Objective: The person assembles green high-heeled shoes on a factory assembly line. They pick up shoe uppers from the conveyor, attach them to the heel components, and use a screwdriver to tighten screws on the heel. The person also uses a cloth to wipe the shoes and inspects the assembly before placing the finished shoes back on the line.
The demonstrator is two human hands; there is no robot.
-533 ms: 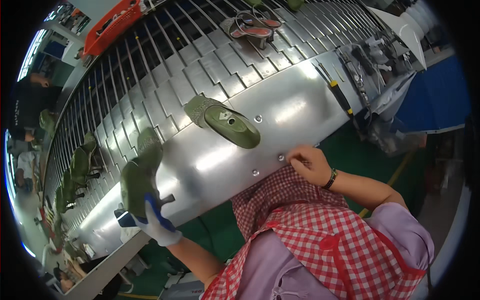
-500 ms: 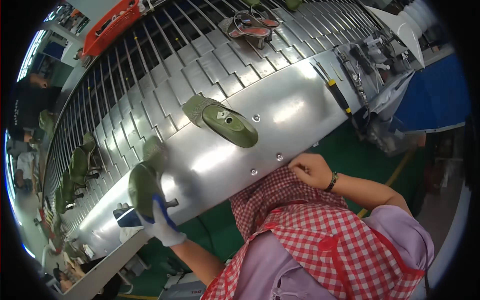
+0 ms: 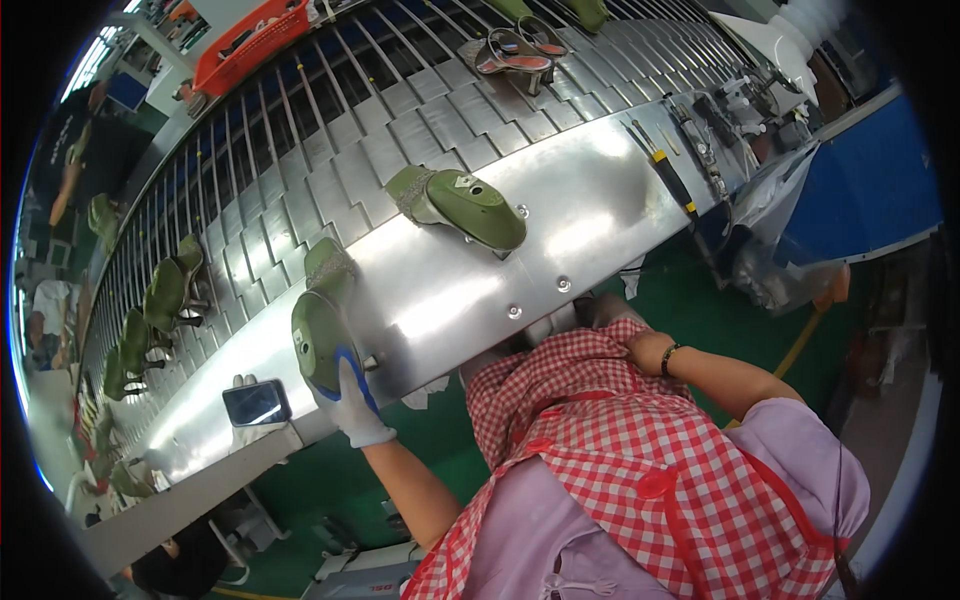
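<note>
My left hand [image 3: 352,402], in a white and blue glove, holds a green heeled mule [image 3: 318,338] by its heel end. The mule rests at the metal table's near edge, its sparkly strap pointing away from me and its heel jutting right. A second green mule [image 3: 470,208] lies farther right on the metal, with nobody touching it. Bare, with a dark bracelet at the wrist, my right hand [image 3: 651,352] sits against the red checked apron [image 3: 590,375]. Its fingers are curled and partly hidden, so whatever they may hold is not visible.
A smartphone [image 3: 256,403] lies left of my gloved hand. The slatted conveyor [image 3: 430,120] carries more green shoes [image 3: 165,293] at left and strappy sandals [image 3: 515,58] at the far side. A yellow-black screwdriver [image 3: 672,180] and tools lie right; a red basket [image 3: 250,45] stands beyond.
The view has shifted. My left hand and its mule have moved slightly right, uncovering the phone. My right hand has come back from the table edge to the apron.
</note>
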